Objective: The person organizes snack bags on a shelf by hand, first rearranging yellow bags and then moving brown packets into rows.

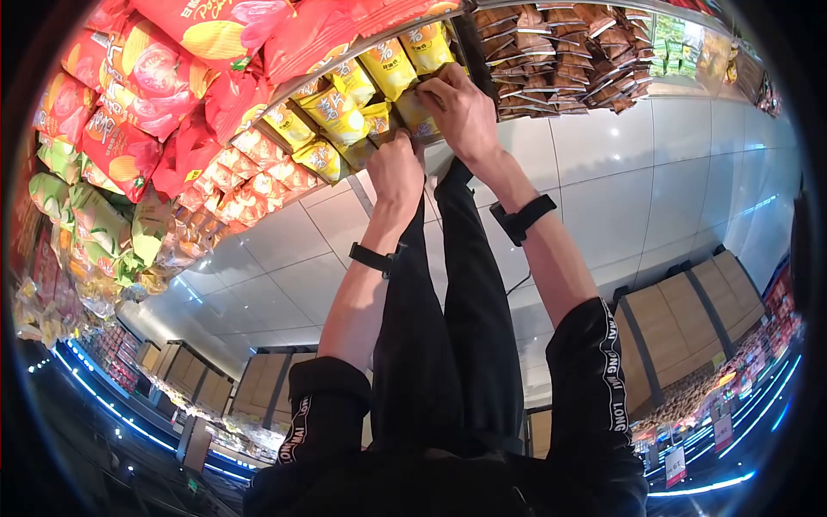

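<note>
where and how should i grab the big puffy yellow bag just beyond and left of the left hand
Probably from above, thumb and fingers pinching opposite sides of its middle: the yellow bag sits with its printed face up, and its puffed shape should give the left hand enough to close on.

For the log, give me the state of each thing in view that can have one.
left hand: fingers curled, beside yellow snack packets
right hand: fingers bent, over the bin; grip contents unclear
yellow snack packets: puffed, piled loosely
red chip bags: puffed, heaped
brown packets: stacked in columns
left wristband: fastened
right wristband: fastened
</note>
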### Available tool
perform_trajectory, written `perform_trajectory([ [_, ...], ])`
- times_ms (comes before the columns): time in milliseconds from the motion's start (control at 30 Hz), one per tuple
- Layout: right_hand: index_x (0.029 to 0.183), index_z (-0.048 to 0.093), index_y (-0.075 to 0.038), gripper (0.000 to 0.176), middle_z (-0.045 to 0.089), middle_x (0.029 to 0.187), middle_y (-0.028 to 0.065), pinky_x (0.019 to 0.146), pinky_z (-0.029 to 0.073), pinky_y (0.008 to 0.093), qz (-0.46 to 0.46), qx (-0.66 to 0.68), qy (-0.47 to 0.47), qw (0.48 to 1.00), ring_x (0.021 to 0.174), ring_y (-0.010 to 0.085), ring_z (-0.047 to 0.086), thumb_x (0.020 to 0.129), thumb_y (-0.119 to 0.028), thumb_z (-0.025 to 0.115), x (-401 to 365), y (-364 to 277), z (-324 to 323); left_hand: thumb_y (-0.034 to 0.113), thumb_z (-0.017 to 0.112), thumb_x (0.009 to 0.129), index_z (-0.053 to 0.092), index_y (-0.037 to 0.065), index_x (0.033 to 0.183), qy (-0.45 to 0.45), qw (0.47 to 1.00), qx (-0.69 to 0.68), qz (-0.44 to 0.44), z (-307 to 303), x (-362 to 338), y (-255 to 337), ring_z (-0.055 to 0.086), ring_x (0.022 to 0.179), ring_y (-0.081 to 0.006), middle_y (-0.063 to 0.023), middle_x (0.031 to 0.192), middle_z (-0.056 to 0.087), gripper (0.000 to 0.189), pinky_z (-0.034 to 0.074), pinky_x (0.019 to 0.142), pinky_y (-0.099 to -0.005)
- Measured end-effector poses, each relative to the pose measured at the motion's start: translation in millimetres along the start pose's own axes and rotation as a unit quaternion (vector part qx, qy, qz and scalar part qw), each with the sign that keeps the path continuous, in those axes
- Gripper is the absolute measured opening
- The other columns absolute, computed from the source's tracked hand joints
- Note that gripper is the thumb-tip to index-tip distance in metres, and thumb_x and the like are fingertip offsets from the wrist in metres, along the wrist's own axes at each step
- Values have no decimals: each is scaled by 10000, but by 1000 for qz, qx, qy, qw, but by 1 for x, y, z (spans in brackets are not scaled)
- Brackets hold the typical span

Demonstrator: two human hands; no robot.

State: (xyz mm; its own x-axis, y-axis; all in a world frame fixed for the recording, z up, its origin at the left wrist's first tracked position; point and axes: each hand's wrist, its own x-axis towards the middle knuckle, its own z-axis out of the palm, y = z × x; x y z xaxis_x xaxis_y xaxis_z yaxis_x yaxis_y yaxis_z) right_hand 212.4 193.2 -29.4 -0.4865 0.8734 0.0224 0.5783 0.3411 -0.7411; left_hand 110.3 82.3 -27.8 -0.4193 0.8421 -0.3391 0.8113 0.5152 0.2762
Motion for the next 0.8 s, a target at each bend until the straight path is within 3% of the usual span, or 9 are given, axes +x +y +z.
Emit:
perform_trajectory([
  [333, 973, 739, -93, 114, 606, 933, 77, 683, 567, 420, -28, -26, 23, 999, 836, 290, 685, 889, -169, 747, -5, -4, 7, 167, 751, 884, 684, 21, 893, -31, 999, 35, 18, -13, -2, 0, 729, 719, -406, -204, 739, 727, 161, 573, 681, -496],
  [533, 1182, 626, -77, 312, 599, 1028, 131, 697, 557, 447, 61, 30, 77, 995, 887, 364, 671, 895, -93, 747, -44, -1, -12, 164, 714, 926, 671, 58, 977, -60, 998, -22, -2, -38, -8, 1, 724, 721, -380, -139, 761, 739, 125, 555, 676, -474],
  [600, 1211, 612, -72, 337, 602, 1042, 138, 699, 559, 454, 103, 23, 61, 993, 900, 369, 673, 901, -93, 743, -61, -6, -15, 143, 697, 947, 641, 53, 1020, 49, 988, -127, 71, -40, -8, 3, 725, 790, -360, -142, 867, 736, 129, 547, 701, -469],
  [633, 1240, 599, -68, 362, 605, 1056, 146, 702, 561, 461, 147, 17, 45, 988, 913, 373, 675, 907, -94, 739, -67, -8, -17, 143, 697, 947, 641, 53, 1020, 49, 988, -128, 71, -39, -7, 6, 725, 790, -360, -142, 867, 736, 129, 547, 701, -469],
  [667, 1331, 565, -65, 441, 607, 1123, 151, 714, 576, 466, 131, 1, 24, 991, 940, 367, 683, 924, -117, 726, -74, -5, -17, 131, 691, 951, 630, 48, 1051, 66, 983, -137, 99, -38, -6, 9, 721, 849, -347, -147, 940, 721, 144, 548, 724, -465],
  [733, 1362, 556, -65, 469, 601, 1158, 156, 714, 583, 461, 130, -21, 23, 991, 938, 367, 685, 928, -130, 722, -73, -7, -14, 119, 686, 955, 618, 43, 1081, 84, 977, -147, 128, -35, -6, 18, 718, 908, -335, -151, 1012, 707, 163, 548, 747, -460],
  [800, 1441, 522, -63, 565, 578, 1262, 174, 761, 596, 452, 125, -43, 9, 991, 993, 373, 676, 919, -149, 722, -72, -8, -9, 107, 675, 955, 619, 35, 1184, 106, 970, -171, 138, -30, -8, 26, 678, 1024, -371, -175, 1127, 661, 246, 550, 838, -455],
])
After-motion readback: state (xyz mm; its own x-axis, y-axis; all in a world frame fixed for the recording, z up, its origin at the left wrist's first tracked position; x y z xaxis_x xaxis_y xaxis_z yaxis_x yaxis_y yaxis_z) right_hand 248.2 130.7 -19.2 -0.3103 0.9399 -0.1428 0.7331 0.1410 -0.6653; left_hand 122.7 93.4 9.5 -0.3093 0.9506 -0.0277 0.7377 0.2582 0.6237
